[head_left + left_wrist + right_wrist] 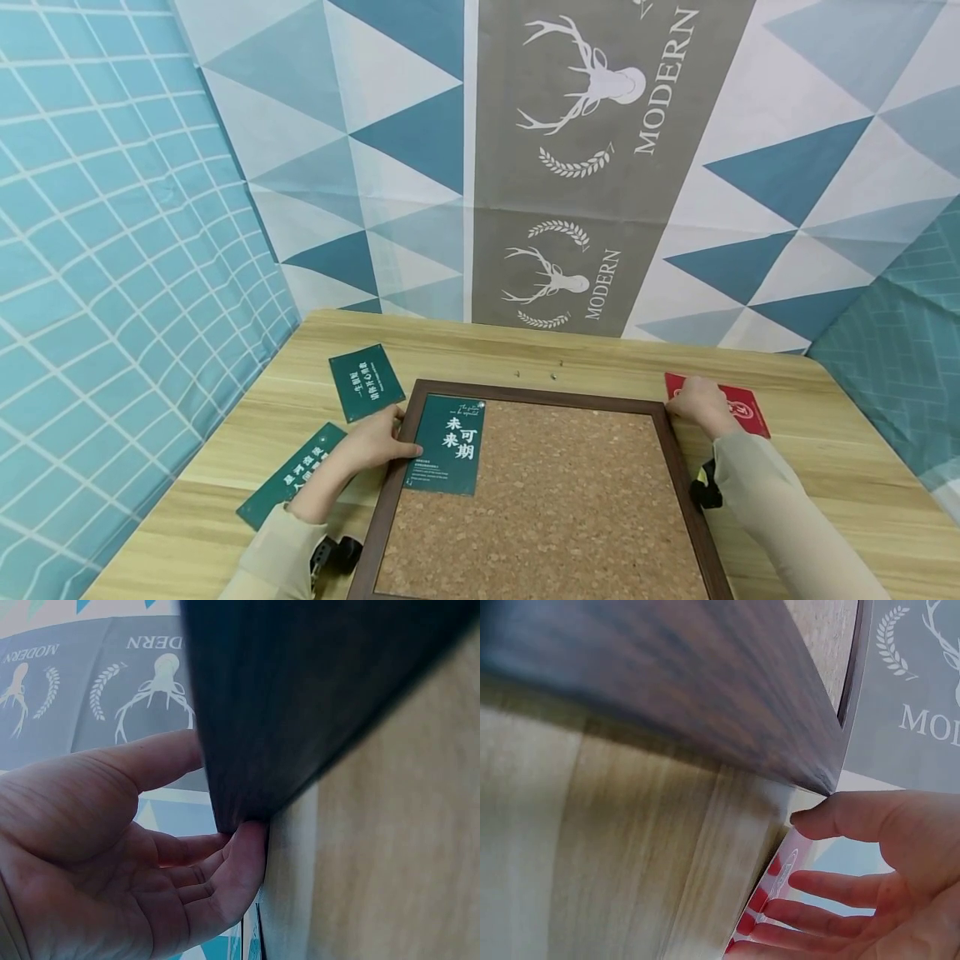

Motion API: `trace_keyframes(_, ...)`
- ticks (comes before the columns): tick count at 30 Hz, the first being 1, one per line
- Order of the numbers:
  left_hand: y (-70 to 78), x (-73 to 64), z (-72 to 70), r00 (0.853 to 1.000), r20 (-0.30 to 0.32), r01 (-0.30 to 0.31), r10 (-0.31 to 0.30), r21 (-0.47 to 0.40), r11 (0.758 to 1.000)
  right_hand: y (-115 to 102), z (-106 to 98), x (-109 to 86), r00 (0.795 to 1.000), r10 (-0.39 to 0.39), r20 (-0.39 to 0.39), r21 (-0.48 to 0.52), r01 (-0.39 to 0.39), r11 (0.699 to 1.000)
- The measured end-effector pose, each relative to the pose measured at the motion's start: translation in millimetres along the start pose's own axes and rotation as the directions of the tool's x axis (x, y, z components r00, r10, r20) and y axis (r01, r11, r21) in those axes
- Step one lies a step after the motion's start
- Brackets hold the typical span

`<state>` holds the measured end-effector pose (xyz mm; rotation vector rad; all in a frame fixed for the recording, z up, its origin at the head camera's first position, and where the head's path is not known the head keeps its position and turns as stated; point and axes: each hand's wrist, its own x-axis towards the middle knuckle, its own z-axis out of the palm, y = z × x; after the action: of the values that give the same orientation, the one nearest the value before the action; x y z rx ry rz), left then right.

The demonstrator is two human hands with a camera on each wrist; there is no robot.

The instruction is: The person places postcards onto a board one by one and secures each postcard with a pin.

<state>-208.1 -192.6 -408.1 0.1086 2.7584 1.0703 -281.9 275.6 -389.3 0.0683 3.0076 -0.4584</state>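
Note:
A cork board [570, 492] in a dark brown wooden frame lies on the table. Around the frame's upper left side, my left hand [375, 437] holds on, its thumb over the top edge; the left wrist view shows the fingers [244, 855] curled against the lower edge. A green card [444, 477] with white characters lies in the board's upper left corner, beside that thumb. My right hand [703, 407] is at the upper right corner, over a red card [753, 410] on the table. In the right wrist view its thumb is by the frame corner [821, 769] and its fingers extend toward the red card.
Two more green cards, an upper one [365, 385] and a lower one [281, 475], lie left of the board. Several small pins [553, 377] lie behind the frame on the wooden table [840, 475]. A patterned cloth [405, 167] hangs behind the table.

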Motion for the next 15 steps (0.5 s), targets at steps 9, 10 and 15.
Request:
trace_keyframes(9, 0.8, -1.0, 0.4, 1.000, 0.000, 0.002, -0.002, 0.001, 1.000, 1.1, 5.2, 0.9, 0.999, -0.010, -0.033, -0.012, 0.010, 1.000)
trace_keyframes(10, 0.5, -0.9, 0.5, 1.000, 0.002, 0.001, -0.001, 0.001, 1.000, 1.0, 5.8, 0.6, 0.999, 0.001, -0.037, -0.012, -0.001, 1.000)
trace_keyframes(15, -0.1, -0.3, 0.7, 1.000, 0.002, 0.004, -0.004, -0.002, 1.000, -0.9, 8.0, -1.7, 0.995, 0.065, -0.071, -0.002, -0.066, 0.998)
